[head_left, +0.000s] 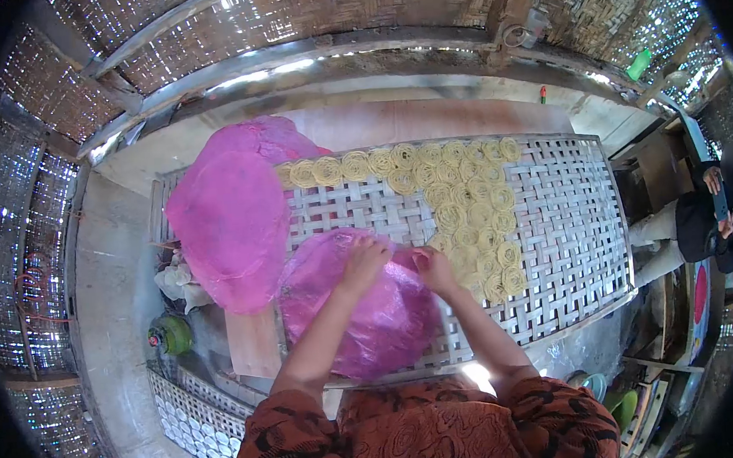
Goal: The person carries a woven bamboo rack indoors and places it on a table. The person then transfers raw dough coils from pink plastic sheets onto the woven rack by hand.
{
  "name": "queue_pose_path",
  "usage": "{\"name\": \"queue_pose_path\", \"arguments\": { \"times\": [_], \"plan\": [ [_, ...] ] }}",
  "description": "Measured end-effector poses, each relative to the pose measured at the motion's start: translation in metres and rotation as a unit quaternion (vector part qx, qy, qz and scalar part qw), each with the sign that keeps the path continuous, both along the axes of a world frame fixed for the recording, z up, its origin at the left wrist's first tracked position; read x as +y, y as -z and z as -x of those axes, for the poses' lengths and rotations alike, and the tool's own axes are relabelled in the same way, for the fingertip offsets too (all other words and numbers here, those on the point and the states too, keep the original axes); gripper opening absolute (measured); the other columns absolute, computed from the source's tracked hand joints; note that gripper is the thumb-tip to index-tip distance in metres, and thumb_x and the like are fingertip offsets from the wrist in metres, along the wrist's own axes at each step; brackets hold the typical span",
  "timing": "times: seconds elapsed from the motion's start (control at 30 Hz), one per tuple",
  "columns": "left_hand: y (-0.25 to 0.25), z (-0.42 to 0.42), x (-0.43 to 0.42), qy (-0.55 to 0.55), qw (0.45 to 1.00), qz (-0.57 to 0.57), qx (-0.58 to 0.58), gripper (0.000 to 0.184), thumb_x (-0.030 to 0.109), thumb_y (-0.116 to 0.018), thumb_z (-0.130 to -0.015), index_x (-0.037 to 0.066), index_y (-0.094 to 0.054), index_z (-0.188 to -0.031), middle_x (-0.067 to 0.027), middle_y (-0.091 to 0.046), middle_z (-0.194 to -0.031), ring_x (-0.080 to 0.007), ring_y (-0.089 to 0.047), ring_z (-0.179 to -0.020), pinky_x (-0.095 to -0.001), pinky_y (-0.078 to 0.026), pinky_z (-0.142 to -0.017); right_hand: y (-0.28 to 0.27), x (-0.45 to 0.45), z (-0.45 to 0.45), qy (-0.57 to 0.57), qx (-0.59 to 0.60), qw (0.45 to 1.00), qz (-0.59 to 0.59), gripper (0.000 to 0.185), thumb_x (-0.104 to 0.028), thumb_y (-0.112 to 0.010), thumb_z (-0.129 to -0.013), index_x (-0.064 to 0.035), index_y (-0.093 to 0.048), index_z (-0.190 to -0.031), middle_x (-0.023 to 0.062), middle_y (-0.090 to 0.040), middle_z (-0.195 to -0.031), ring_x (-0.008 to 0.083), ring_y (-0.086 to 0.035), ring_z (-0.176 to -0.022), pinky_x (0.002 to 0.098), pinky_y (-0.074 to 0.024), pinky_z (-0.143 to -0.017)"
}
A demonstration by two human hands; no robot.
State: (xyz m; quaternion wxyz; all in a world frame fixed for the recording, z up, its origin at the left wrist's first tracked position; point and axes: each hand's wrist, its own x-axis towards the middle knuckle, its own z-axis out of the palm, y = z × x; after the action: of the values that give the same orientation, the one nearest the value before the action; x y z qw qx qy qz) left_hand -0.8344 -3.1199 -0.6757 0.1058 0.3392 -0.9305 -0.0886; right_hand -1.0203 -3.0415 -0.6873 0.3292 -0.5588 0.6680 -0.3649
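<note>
A shiny pink round sheet (pixel 360 322), which looks like plastic, lies on the near left part of a woven slatted rack (pixel 567 217). My left hand (pixel 367 258) rests on its upper part with the fingers stretched out. At the sheet's upper right edge, my right hand (pixel 432 267) has its fingers closed, pinching the edge. Coiled pale yellow nests, like noodle strands (pixel 480 214), sit close to my right hand. They fill a block in the middle of the rack and a row along its far edge.
More pink round sheets (pixel 232 225) are piled over the rack's left end. A green gas cylinder (pixel 170 334) stands on the floor at left, near a basket of white round items (pixel 196 428). At far right a person (pixel 701 217) holds a phone-like device. Woven walls surround the rack.
</note>
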Motion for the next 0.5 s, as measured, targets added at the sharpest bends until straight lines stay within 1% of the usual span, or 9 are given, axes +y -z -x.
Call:
{"name": "queue_pose_path", "arguments": {
  "times": [0.07, 0.1, 0.13, 0.2, 0.27, 0.33, 0.4, 0.47, 0.5],
  "plan": [
    [-0.035, -0.025, 0.014, 0.073, 0.995, -0.026, 0.056, 0.021, 0.009, -0.068, -0.07, 0.012, -0.064, -0.09, -0.0043, -0.06, -0.094, -0.0269, -0.052, -0.1, -0.0465, -0.032, -0.096, -0.003, 0.007, -0.006, 0.002, 0.047, 0.998, -0.033, 0.018, -0.008, -0.056, -0.082, -0.006, -0.065, -0.097, 0.0159, -0.065, -0.096, 0.0328, -0.062, -0.084, 0.0396, -0.0489, -0.074],
    [-0.048, -0.04, 0.023, 0.07, 0.993, -0.047, 0.081, 0.017, 0.01, -0.063, -0.075, 0.012, -0.065, -0.092, -0.0053, -0.062, -0.092, -0.0257, -0.054, -0.101, -0.046, -0.033, -0.097, 0.002, 0.01, -0.005, 0.006, 0.048, 0.998, -0.031, 0.018, -0.008, -0.056, -0.082, -0.006, -0.065, -0.097, 0.0159, -0.065, -0.096, 0.0328, -0.062, -0.084, 0.0396, -0.0489, -0.074],
    [-0.061, -0.059, 0.029, 0.068, 0.99, -0.07, 0.106, 0.016, 0.011, -0.057, -0.08, 0.012, -0.066, -0.093, -0.0063, -0.064, -0.091, -0.0246, -0.055, -0.103, -0.0454, -0.033, -0.098, 0.014, 0.012, -0.004, -0.05, 0.068, 0.996, 0.028, 0.019, -0.009, -0.058, -0.08, -0.0053, -0.065, -0.097, 0.0163, -0.064, -0.095, 0.0335, -0.061, -0.087, 0.0408, -0.0481, -0.077],
    [-0.104, -0.101, 0.023, -0.065, 0.988, -0.129, 0.058, 0.013, 0.014, -0.059, -0.082, 0.01, -0.067, -0.093, -0.0085, -0.065, -0.091, -0.0257, -0.059, -0.098, -0.0414, -0.042, -0.091, 0.02, 0.018, -0.01, -0.101, 0.086, 0.988, 0.084, 0.02, -0.011, -0.06, -0.078, -0.0045, -0.065, -0.096, 0.0167, -0.064, -0.095, 0.0341, -0.06, -0.09, 0.0419, -0.0473, -0.081],
    [-0.127, -0.147, -0.002, -0.197, 0.931, -0.27, 0.146, 0.015, 0.015, -0.061, -0.084, 0.007, -0.065, -0.096, -0.0093, -0.066, -0.093, -0.0227, -0.061, -0.094, -0.0348, -0.048, -0.081, 0.014, 0.019, -0.023, -0.089, 0.226, 0.97, 0.005, 0.024, -0.013, -0.059, -0.079, -0.0078, -0.064, -0.101, 0.0137, -0.06, -0.111, 0.033, -0.054, -0.105, 0.0437, -0.0436, -0.087],
    [-0.148, -0.179, -0.036, -0.209, 0.906, -0.222, 0.292, 0.015, 0.014, -0.06, -0.087, 0.006, -0.063, -0.098, -0.0077, -0.066, -0.091, -0.0173, -0.061, -0.085, -0.03, -0.048, -0.075, 0.025, 0.003, -0.037, -0.108, 0.218, 0.97, 0.023, 0.029, -0.013, -0.058, -0.079, -0.0092, -0.062, -0.107, 0.0131, -0.056, -0.119, 0.0334, -0.05, -0.111, 0.0444, -0.041, -0.091],
    [-0.14, -0.22, -0.083, -0.31, 0.897, -0.161, 0.27, 0.013, 0.009, -0.059, -0.087, 0.004, -0.062, -0.099, -0.0066, -0.064, -0.091, -0.0132, -0.058, -0.083, -0.028, -0.046, -0.074, 0.023, -0.015, -0.057, -0.128, 0.209, 0.968, 0.043, 0.034, -0.013, -0.057, -0.08, -0.0106, -0.06, -0.113, 0.0125, -0.052, -0.127, 0.0338, -0.045, -0.118, 0.0451, -0.0385, -0.095],
    [-0.137, -0.24, -0.11, -0.264, 0.875, -0.137, 0.381, 0.014, 0.011, -0.059, -0.087, 0.002, -0.061, -0.098, -0.0079, -0.063, -0.092, -0.0135, -0.057, -0.082, -0.028, -0.044, -0.074, 0.006, -0.032, -0.08, -0.175, 0.252, 0.946, 0.102, 0.042, -0.019, -0.051, -0.086, -0.0121, -0.05, -0.127, 0.0125, -0.045, -0.135, 0.0331, -0.039, -0.126, 0.0461, -0.0343, -0.1],
    [-0.138, -0.244, -0.118, -0.265, 0.875, -0.137, 0.381, 0.014, 0.011, -0.059, -0.087, 0.002, -0.061, -0.098, -0.0079, -0.063, -0.092, -0.0135, -0.057, -0.082, -0.028, -0.044, -0.074, 0.008, -0.038, -0.085, -0.176, 0.251, 0.946, 0.103, 0.042, -0.019, -0.051, -0.086, -0.0121, -0.05, -0.127, 0.0125, -0.045, -0.135, 0.0331, -0.039, -0.126, 0.0461, -0.0343, -0.1]
  ]
}}
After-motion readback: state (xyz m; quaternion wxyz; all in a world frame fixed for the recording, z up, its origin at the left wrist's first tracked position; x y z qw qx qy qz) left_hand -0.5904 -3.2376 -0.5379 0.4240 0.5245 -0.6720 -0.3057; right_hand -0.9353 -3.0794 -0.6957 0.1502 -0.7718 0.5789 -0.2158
